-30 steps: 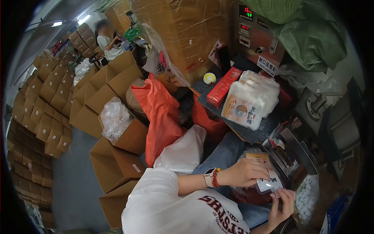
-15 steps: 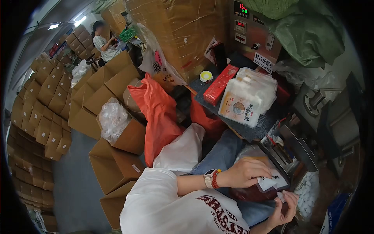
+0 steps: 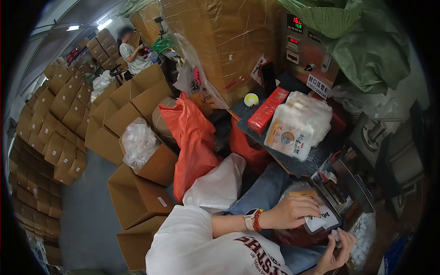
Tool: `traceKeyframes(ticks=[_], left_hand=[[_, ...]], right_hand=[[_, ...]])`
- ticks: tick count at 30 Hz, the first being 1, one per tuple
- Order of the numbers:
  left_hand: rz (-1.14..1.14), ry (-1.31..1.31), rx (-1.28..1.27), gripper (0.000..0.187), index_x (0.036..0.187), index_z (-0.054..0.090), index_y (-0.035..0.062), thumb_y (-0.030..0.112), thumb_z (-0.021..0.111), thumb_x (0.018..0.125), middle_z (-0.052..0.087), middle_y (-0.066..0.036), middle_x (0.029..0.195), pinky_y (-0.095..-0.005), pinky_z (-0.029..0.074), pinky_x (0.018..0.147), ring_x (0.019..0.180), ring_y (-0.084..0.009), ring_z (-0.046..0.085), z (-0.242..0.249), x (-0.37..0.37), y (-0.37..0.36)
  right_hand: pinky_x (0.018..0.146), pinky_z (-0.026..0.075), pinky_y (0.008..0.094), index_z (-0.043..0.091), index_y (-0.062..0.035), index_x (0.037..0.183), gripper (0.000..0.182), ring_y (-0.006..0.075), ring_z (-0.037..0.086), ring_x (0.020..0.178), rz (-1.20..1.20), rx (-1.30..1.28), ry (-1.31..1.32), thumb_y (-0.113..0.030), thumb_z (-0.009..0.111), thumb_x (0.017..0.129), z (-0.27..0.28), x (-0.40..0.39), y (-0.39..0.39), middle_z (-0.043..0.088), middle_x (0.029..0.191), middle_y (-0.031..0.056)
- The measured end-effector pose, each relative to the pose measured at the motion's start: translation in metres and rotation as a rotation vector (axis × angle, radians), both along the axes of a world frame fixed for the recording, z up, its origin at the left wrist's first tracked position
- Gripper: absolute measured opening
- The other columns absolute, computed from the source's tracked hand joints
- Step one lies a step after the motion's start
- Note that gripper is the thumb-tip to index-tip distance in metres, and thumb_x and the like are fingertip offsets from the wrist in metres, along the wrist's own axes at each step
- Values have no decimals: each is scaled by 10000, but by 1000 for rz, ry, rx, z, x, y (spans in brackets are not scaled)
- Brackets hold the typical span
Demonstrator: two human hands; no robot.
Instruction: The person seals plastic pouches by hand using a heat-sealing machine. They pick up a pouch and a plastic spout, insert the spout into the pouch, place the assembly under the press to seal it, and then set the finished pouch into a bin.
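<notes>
My left hand (image 3: pixel 293 211), with a watch and red bead bracelet on the wrist, grips a small white printed pouch (image 3: pixel 321 219) held over my lap beside the sealing machine's jaw (image 3: pixel 341 192). My right hand (image 3: pixel 336 250) is just below the pouch, fingers pinched on a small white piece near the pouch's lower edge. A clear bag of small white pieces (image 3: pixel 364 238) lies to the right of that hand. A stack of filled white pouches (image 3: pixel 299 124) rests on the dark mat (image 3: pixel 293 162) above.
A sealing machine control box (image 3: pixel 308 46) with red digits stands at the back. A red box (image 3: pixel 267 110), orange bags (image 3: pixel 195 142), a white bag (image 3: pixel 220 181) and open cartons (image 3: pixel 137 197) crowd my left. Another person (image 3: pixel 130 50) works far off among stacked cartons.
The pouch has shifted lower and closer to the machine jaw in my left hand. My right hand dropped slightly beneath it. The view tilted a little.
</notes>
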State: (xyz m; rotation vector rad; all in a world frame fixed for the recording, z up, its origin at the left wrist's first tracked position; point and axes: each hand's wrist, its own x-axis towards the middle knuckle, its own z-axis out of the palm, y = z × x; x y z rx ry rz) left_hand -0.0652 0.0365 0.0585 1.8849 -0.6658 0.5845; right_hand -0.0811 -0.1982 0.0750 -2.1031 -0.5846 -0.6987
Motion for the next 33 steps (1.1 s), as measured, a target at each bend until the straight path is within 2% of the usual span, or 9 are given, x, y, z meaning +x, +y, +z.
traceKeyframes(ticks=[4,10,13,18,20,23,26,28,33], left_hand=[[31,-52,33,236,960,675,57,-6,632,737,678,-73,992,-352,528,811,958,-253,649,1,-2,-4],[-316,217,-125,273,1035,683,50,15,632,769,685,-95,1002,-333,528,769,896,-265,664,-8,0,1],[-372,273,-197,286,1064,677,38,13,632,782,687,-105,1009,-320,523,765,871,-269,670,-14,0,-1],[-376,328,-259,260,1029,680,19,-10,621,778,691,-104,1011,-319,521,781,876,-262,673,-14,-2,-3],[-313,361,-273,270,1010,688,19,-24,615,754,696,-104,996,-324,524,790,885,-259,674,-15,-2,-2],[-122,242,-97,300,974,704,33,-31,595,702,702,-96,987,-337,528,820,938,-259,675,-14,0,4],[-7,119,71,331,965,710,57,-32,590,670,703,-80,984,-359,530,858,957,-270,668,-1,7,11],[34,100,121,359,982,712,56,-39,579,662,704,-81,1001,-370,525,872,979,-280,661,2,10,12],[29,95,168,384,996,708,45,-42,569,649,702,-88,1017,-376,522,860,992,-290,652,-6,17,-2]], right_hand=[[863,427,396,601,35,981,202,269,537,920,132,-161,-68,24,673,793,3,6,7,627,948,129],[895,414,410,609,22,1025,197,253,534,929,11,657,333,-22,658,839,-30,2,17,629,954,125],[910,402,403,594,-4,1066,216,245,529,920,106,164,71,-47,647,861,-26,7,8,628,980,132],[924,390,383,578,-16,1004,226,236,524,907,199,466,60,-104,698,834,-33,5,14,616,961,117],[791,468,362,620,-4,872,200,280,579,876,247,813,128,27,737,713,-6,-3,40,631,927,119],[836,451,356,611,-6,814,239,259,574,905,8,486,186,44,745,622,-1,2,51,680,862,114],[815,478,325,615,0,880,289,245,582,928,59,535,130,101,749,645,0,6,35,702,902,142],[813,481,366,557,-34,942,350,274,572,944,85,691,112,-120,807,711,2,3,24,699,888,148],[900,467,354,618,-20,960,282,239,592,1023,231,947,299,34,753,718,-13,11,37,702,954,150]])
